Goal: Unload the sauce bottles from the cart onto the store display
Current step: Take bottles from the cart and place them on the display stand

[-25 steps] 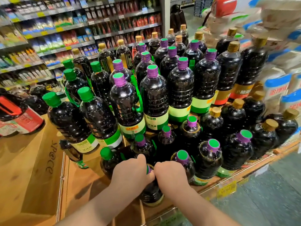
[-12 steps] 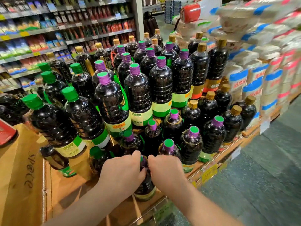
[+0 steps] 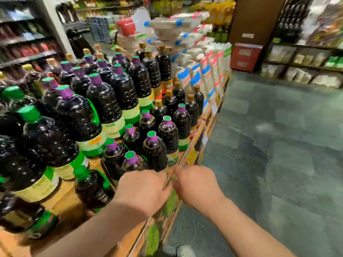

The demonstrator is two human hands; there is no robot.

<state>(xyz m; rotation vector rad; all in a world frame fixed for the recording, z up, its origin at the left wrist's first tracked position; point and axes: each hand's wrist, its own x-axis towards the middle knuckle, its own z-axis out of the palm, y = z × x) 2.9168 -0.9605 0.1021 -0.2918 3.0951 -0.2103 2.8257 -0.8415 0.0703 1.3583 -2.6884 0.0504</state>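
1. A wooden store display (image 3: 70, 201) fills the left half of the view, packed with dark sauce bottles (image 3: 104, 101) that all stand upright, long axis vertical, caps pointing up.
2. The tall bottles at the back of the display carry purple necks with green cap tops. Those at its far left have plain green caps.
3. Shorter purple-capped bottles (image 3: 155, 145) stand in rows along the display's front edge, also upright. Further along that edge stand gold-capped bottles (image 3: 169, 101).
4. One small green-capped bottle (image 3: 92, 186) stands alone on bare wood near the display's front left part, just beside the left forearm.
5. The left hand (image 3: 143, 188) reaches over the display's front edge, back of the hand up, fingers bent toward the right hand.
6. The right hand (image 3: 194, 184) is just beyond the display's front edge, its fingers curled toward the left hand.
7. The two hands nearly meet at the edge. The spot between them is blurred, so I cannot tell whether either hand grips something there.
8. The nearest purple-capped bottle (image 3: 130, 160) stands just behind the left hand, upright.
9. Past the bottles, further along the display, are stacked white packets (image 3: 207, 75) with blue and pink bands.
10. A grey tiled floor (image 3: 269, 145) runs to the right of the display.
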